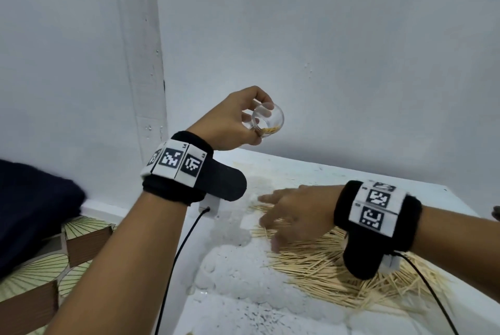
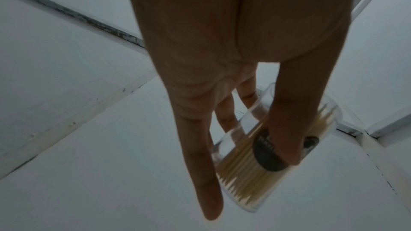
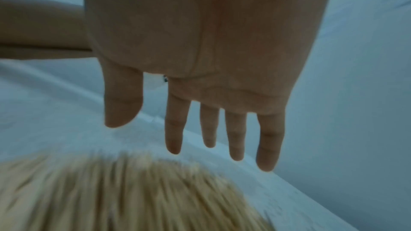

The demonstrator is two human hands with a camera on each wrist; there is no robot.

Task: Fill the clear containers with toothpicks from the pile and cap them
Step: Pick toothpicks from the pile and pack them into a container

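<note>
My left hand (image 1: 238,121) holds a clear round container (image 1: 269,119) up in the air above the table's far edge, its open mouth turned toward me. A small bunch of toothpicks (image 1: 267,130) lies inside it. In the left wrist view the thumb and fingers (image 2: 286,129) wrap the container (image 2: 255,164), which carries a dark label. My right hand (image 1: 286,213) hovers low over the left end of the toothpick pile (image 1: 338,272), fingers (image 3: 266,147) straight and spread, holding nothing. The pile (image 3: 124,194) is blurred in the right wrist view.
The white table (image 1: 230,267) has a rough, flaky surface and ends at its left edge beside a leaf-patterned floor (image 1: 35,267). White walls stand close behind. Black cables (image 1: 176,261) hang from both wrist bands. A dark cloth (image 1: 32,205) lies at the left.
</note>
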